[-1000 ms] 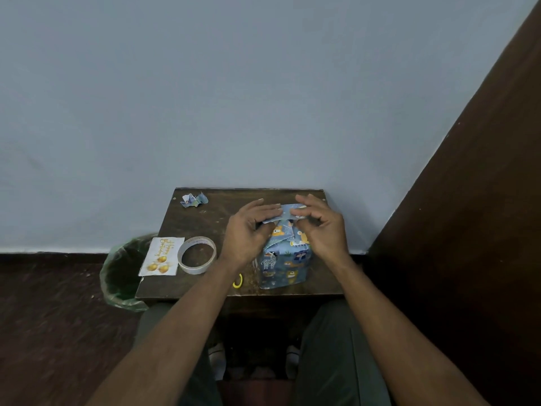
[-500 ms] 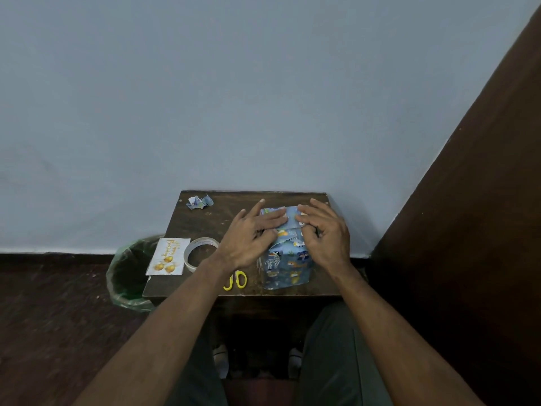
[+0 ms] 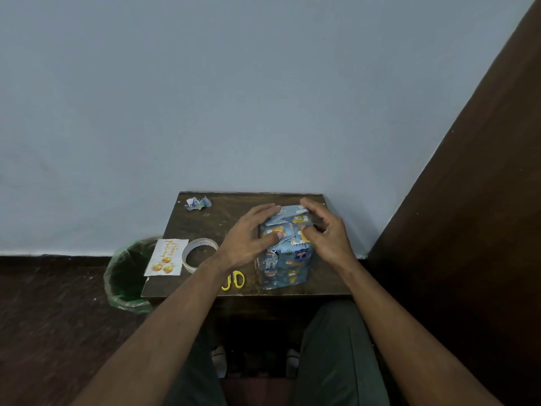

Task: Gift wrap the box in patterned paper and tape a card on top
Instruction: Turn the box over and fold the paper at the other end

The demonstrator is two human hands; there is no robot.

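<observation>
- The box [image 3: 285, 256], covered in blue patterned paper with small animal prints, stands upright right of centre on the dark wooden tabletop [image 3: 222, 218], in the lower middle of the frame.
- The left hand [image 3: 248, 238] rests on the box's left upper edge: its fingers lie fairly straight across the folded paper on top and its thumb presses flat on the near flap.
- The right hand [image 3: 326, 234] sits at the box's right upper edge, its fingers curved over the far top corner and its thumb pushing against the folded paper; whether it pinches a flap or only presses it down I cannot tell.
- On top of the box the paper lies in overlapping triangular folds between the two hands.
- The card [image 3: 166, 257], white with gold balloons and gold lettering, lies flat at the tabletop's left edge, partly overhanging it.
- A tape roll [image 3: 200, 255] lies flat just right of the card, touching or nearly touching it.
- Yellow scissors [image 3: 233, 281] show only their handle loops, near the tabletop's front edge, below the left wrist.
- A crumpled paper scrap [image 3: 198, 203] lies at the tabletop's far left corner.
- A bin [image 3: 126, 272] lined with a green bag stands on the floor, left of the tabletop.
</observation>
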